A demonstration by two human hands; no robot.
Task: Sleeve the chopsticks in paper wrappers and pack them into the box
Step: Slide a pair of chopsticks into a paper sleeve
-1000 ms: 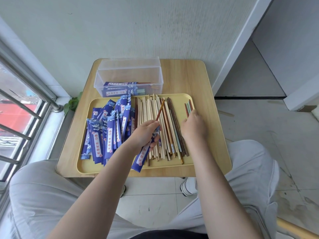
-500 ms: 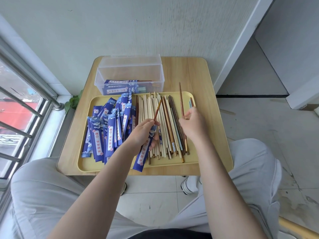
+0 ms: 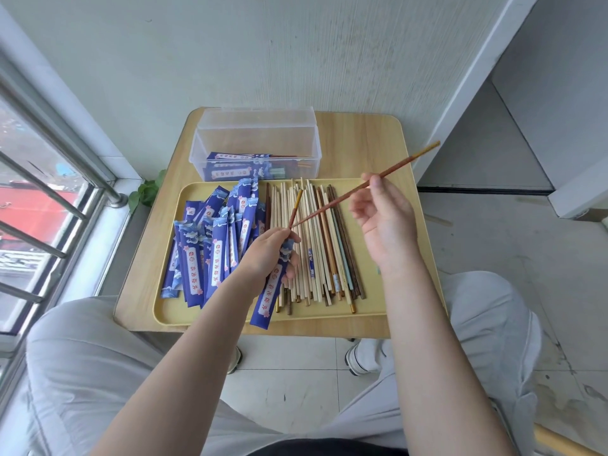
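Partly hidden inside left hand (image 3: 268, 250): mouth of blue paper wrapper (image 3: 270, 292), one chopstick protruding. Pinched in right hand (image 3: 383, 218): reddish-brown, gold-tipped chopstick (image 3: 399, 165), angled above tray (image 3: 371, 307).

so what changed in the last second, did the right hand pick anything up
Yes. The right hand took a brown chopstick from the tray, lifted it and swung its near tip toward the left hand. That hand kept holding the blue wrapper with one chopstick already in it. The clear box stayed put.
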